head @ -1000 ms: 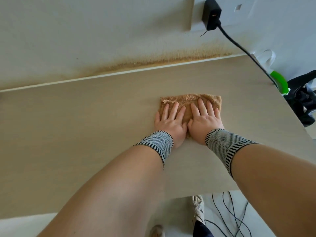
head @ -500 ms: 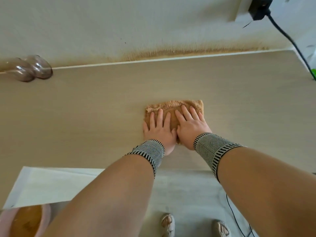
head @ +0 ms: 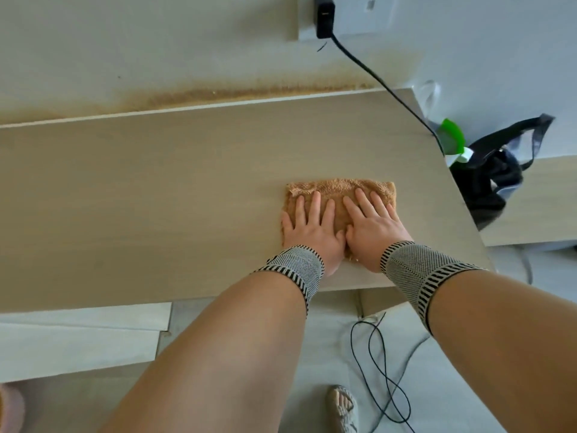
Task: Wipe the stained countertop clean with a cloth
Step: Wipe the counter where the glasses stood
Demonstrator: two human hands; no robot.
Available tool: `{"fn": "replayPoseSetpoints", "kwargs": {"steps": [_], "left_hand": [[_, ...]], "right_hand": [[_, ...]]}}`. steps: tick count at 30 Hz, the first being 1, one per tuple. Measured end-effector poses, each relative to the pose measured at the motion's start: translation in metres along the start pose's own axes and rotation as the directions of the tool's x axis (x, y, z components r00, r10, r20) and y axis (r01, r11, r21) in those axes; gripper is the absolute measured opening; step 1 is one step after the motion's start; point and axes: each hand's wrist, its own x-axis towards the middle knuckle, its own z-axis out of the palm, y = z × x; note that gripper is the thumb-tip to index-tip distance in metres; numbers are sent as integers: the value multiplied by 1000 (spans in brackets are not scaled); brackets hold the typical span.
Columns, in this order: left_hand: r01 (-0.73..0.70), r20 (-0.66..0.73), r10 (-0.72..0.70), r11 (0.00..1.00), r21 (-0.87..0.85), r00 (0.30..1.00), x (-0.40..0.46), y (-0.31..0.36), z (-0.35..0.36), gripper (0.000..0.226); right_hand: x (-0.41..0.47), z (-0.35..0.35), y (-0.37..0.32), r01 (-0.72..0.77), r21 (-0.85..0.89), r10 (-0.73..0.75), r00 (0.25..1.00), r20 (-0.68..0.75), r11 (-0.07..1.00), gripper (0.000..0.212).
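The cloth (head: 340,195) lies flat on the countertop (head: 156,189) under 2 hands, left (head: 312,228) and right (head: 373,226), fingers straight, pressing.

Countertop (head: 156,189) bare leftward; cable (head: 384,85) crosses right rear corner

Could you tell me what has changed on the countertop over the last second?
Both hands slid the brown cloth left along the countertop and then back right, towards the end with the black cable. Nothing was picked up or released: the left hand and right hand still press flat, side by side, on the cloth. The brown stain along the wall looks unchanged.
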Motion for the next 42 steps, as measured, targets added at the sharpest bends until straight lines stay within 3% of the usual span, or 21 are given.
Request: {"fn": "replayPoseSetpoints", "kwargs": {"steps": [6,16,28,42], "left_hand": [[-154,75,152,988,18,985,-6,85,14,64],[-146,46,145,989,13,988,-45,63,31,61],[67,-16,-66,997,26,998,-76,-90,18,61],[166,-45,-168,986,-32,985,-114,-343,-13,60]], "right_hand": [[-48,8,79,-166,37,166,986,-5,985,61],[-81,14,46,-164,25,163,986,30,986,73],[-34,15,-98,91,-35,-88,992,94,995,68],[26,28,-358,177,-134,-160,978,132,975,67]]}}
